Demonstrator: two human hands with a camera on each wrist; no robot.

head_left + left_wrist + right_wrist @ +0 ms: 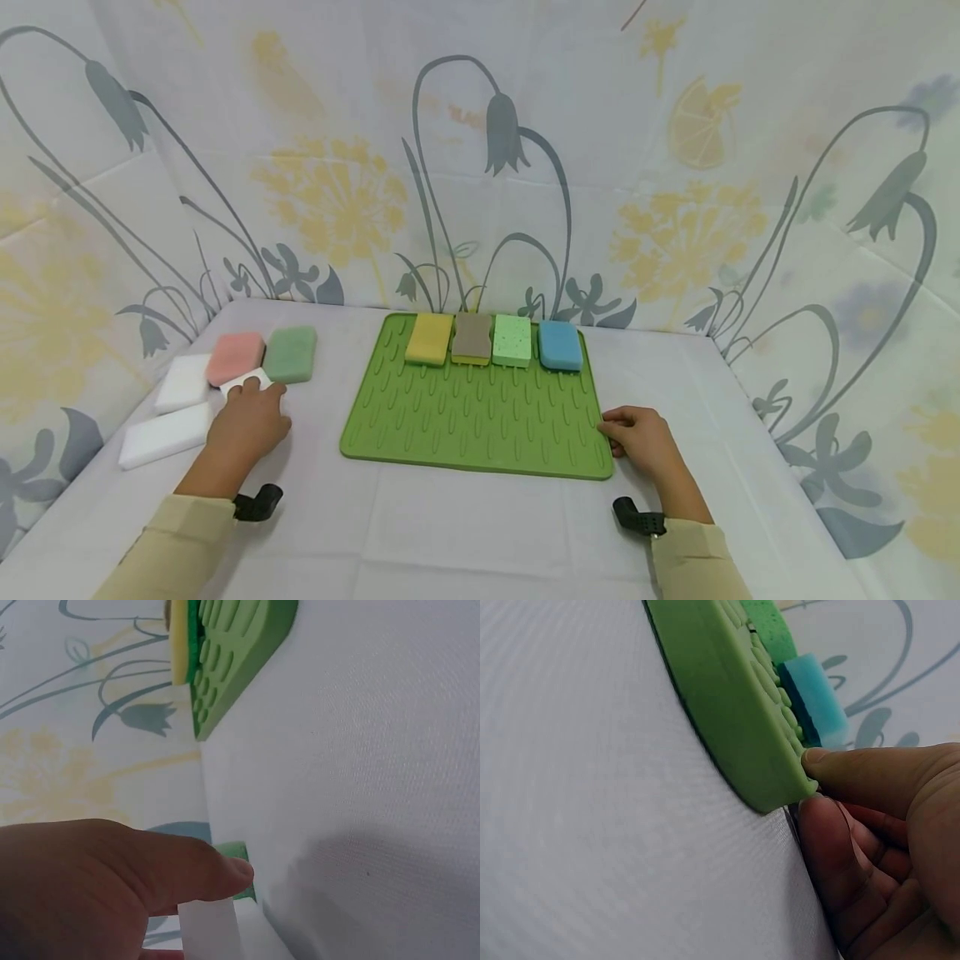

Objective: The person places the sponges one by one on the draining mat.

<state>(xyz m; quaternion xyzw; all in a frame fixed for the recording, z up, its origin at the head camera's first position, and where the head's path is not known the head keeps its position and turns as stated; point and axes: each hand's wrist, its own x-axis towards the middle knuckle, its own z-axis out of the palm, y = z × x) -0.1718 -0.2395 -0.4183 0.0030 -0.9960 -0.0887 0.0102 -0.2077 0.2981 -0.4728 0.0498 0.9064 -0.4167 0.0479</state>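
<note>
My left hand (250,423) is over the group of sponges on the left and pinches a white sponge (246,381), its thumb lying along one side in the left wrist view; the fingers hide part of it. Just beyond are a pink sponge (236,358) and a green sponge (291,354). My right hand (643,442) pinches the right edge of the green ridged mat (480,425), thumb and finger on either face in the right wrist view. Along the mat's far edge stand a yellow sponge (429,339), a brown-topped sponge (472,337), a speckled light-green sponge (512,341) and a blue sponge (560,346).
Two more white sponges, one upper (183,383) and one lower (167,435), lie left of my left hand. A white cloth (465,525) covers the table. A flower-printed curtain (480,225) rises behind the table and at both sides.
</note>
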